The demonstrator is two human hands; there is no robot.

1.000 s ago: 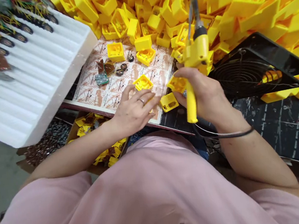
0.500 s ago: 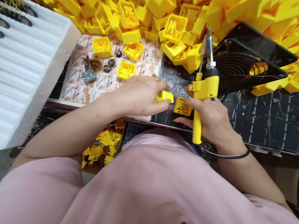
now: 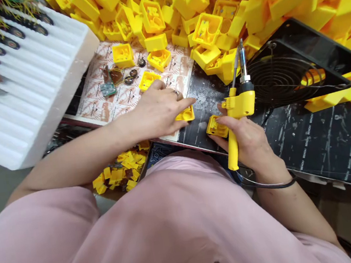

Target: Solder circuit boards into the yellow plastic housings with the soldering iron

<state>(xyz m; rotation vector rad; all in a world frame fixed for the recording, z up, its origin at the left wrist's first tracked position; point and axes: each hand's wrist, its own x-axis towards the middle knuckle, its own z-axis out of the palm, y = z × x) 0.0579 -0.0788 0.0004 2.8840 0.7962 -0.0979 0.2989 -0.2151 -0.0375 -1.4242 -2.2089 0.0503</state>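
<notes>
My left hand point(image 3: 161, 109) is over a small open yellow plastic case point(image 3: 188, 113) on the bench, thumb at its near side and forefinger stretched across the top. Part of that case is hidden under the fingers. In my right hand point(image 3: 249, 139) is a yellow soldering gun point(image 3: 239, 105), its metal tip pointing away from me. The thumb and fingers of the same hand also hold a second yellow case point(image 3: 216, 127) by its right side. Another yellow case point(image 3: 148, 80) lies just beyond my left hand.
A large heap of yellow cases point(image 3: 207, 30) fills the back. At right stands a black fan point(image 3: 271, 75) with a wire guard. A white foam tray point(image 3: 54, 74) holds wired speakers at left. A green circuit board point(image 3: 108, 89) lies on the bench; a box of yellow pieces point(image 3: 119, 173) is below.
My left hand has shifted slightly left with its case, which now shows its open side, and the forefinger has straightened. The right hand still holds the soldering gun and case; the view has shifted slightly.
</notes>
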